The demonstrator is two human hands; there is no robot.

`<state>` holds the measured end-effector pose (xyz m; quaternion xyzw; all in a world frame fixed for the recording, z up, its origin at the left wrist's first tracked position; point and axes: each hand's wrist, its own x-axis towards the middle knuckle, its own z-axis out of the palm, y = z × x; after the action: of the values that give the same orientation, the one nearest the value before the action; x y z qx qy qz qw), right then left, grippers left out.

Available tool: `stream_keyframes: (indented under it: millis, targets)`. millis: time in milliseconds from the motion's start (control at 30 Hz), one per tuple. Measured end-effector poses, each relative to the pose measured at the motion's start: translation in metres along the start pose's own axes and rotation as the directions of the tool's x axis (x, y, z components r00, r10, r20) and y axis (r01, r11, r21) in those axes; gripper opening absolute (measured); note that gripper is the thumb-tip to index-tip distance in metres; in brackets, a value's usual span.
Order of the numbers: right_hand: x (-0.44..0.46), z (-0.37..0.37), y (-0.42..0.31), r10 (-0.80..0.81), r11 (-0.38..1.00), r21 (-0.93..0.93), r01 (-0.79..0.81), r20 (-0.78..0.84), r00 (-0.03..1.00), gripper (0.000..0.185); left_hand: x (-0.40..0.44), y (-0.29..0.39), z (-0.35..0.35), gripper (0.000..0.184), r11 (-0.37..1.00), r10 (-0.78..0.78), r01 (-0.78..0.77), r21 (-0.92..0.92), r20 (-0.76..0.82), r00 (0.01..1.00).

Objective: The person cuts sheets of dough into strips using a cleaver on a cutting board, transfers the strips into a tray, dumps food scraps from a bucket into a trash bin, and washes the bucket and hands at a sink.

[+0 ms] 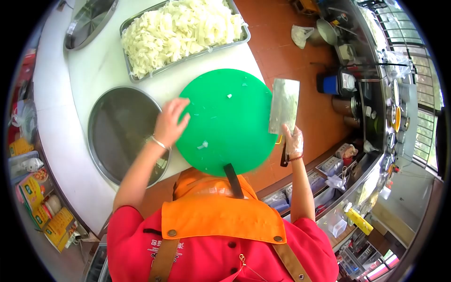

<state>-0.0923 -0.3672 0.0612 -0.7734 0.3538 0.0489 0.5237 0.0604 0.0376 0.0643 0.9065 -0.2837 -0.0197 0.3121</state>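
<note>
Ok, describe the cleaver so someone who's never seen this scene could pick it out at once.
Start from the white table and find the large round green board. At its right edge in the picture, the right hand holds the cleaver. Its broad rectangular outline sets it apart from the round board and round metal tray nearby.

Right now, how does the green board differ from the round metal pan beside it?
The green board is bright green; the round metal pan is dark grey. The board has a flat face, while the pan has a raised rim. Pale scraps dot the board; none are plain in the pan. Both are round.
</note>
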Motion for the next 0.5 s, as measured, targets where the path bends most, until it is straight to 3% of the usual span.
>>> stream_keyframes:
  millis: [133, 200, 367, 500]
  targets:
    - [-0.008, -0.007, 0.022, 0.017, 1.000, 0.018, -0.017, 0.023, 1.000, 0.022, -0.080, 0.055, 0.049, 0.048, 0.999, 0.021, -0.033, 0.043, 0.256, 0.966]
    - [-0.003, 0.001, 0.021, -0.053, 0.999, 0.011, 0.052, 0.094, 0.994, 0.023, -0.096, 0.074, 0.059, 0.050, 0.987, 0.076, -0.104, 0.123, 0.214, 0.974]
    - [0.019, 0.022, 0.010, 0.026, 1.000, 0.001, -0.027, 0.119, 0.993, 0.031, -0.109, 0.072, 0.089, 0.043, 0.978, 0.118, -0.131, 0.163, 0.083, 0.989]
    - [0.043, 0.030, 0.006, -0.002, 0.995, -0.102, 0.021, 0.177, 0.984, 0.041, -0.107, 0.059, 0.096, 0.038, 0.982, -0.038, 0.049, 0.182, -0.062, 0.997]
